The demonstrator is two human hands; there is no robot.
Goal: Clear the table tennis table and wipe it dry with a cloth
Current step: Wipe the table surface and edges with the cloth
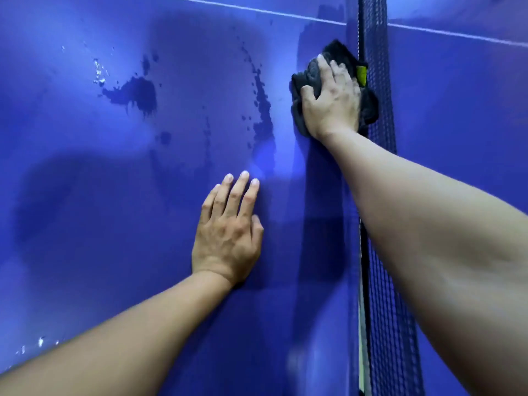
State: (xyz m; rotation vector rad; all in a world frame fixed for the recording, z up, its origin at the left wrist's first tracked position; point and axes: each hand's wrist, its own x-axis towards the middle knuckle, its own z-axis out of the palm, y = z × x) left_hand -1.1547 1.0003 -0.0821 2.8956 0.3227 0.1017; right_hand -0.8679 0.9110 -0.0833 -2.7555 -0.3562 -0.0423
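The blue table tennis table [85,224] fills the view. My right hand [331,101] presses a dark grey cloth [310,74] flat on the table right beside the net. My left hand [228,232] lies palm down on the table nearer to me, fingers together and holding nothing. A dark puddle [137,95] sits at the left. A ragged streak of water drops [261,104] runs down the surface just left of the cloth.
The blue mesh net [380,110] runs from top to bottom on the right, with a small yellow tag [361,74] beside the cloth. A white line [257,11] crosses the table at the far end. Shiny droplets [98,72] lie at the upper left.
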